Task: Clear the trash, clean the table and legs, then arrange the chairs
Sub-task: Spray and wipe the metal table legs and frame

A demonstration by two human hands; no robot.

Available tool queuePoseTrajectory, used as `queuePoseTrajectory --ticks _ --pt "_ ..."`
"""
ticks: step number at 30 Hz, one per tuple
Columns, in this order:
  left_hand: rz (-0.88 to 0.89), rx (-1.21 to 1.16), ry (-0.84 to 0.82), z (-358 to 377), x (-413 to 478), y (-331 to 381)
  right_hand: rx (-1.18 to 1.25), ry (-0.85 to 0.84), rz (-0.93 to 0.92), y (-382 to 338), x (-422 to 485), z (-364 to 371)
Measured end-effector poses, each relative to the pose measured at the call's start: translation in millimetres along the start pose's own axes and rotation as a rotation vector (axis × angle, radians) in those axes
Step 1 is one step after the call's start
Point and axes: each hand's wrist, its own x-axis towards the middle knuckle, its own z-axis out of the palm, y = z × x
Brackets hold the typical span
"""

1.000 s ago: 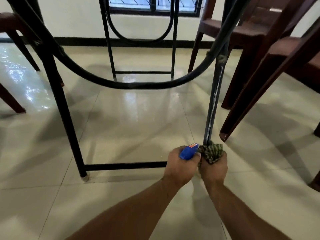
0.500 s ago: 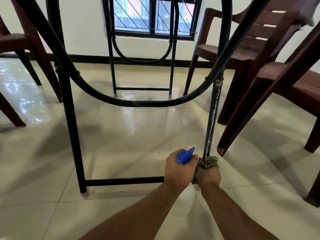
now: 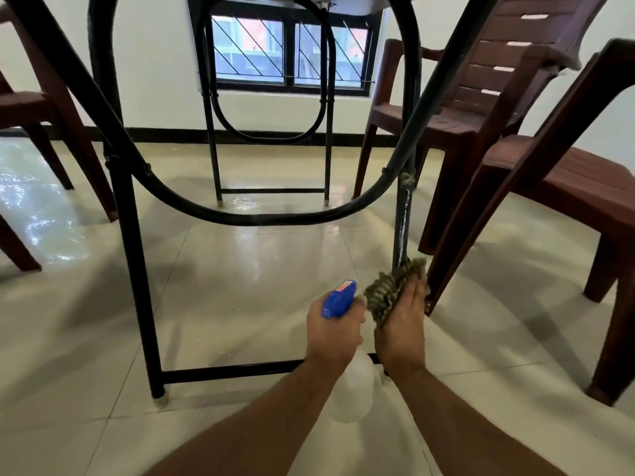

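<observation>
Green cloth [image 3: 391, 286] held round the leg [image 3: 402, 228] by right hand [image 3: 400, 328], slid up from the foot since a second ago, sprayer [image 3: 338, 298] gripped in left hand [image 3: 335, 333], so probably mid-wipe, heading upward.

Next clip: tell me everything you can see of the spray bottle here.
The spray bottle has a blue plastic trigger head with a small red-orange label on top and a pale whitish body, blurred here. The left hand grips it round the neck, hiding the trigger. It is held roughly upright, head pointing away from the camera, its body overlapping the table's lower crossbar in view. The head sits close beside the checked cloth; contact cannot be told.
</observation>
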Motion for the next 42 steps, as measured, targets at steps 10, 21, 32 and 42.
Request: queuePoseTrajectory --ticks 10,21,32,42 --pt "-0.01 0.041 0.021 -4.5 -1.3 -0.7 0.221 -0.138 0.206 25.6 -1.9 -10.1" --pt "-0.078 0.06 0.029 -6.0 0.9 -14.5 -1.249 -0.563 -1.018 19.1 27.9 -59.5" --pt "-0.056 0.095 -0.046 -0.6 -0.9 -9.0 -1.299 -0.374 -1.081 -33.3 61.0 -90.8" --pt "0.048 -0.033 -0.16 27.6 3.1 42.0 -1.225 -0.246 -1.051 -32.3 88.9 -127.6"
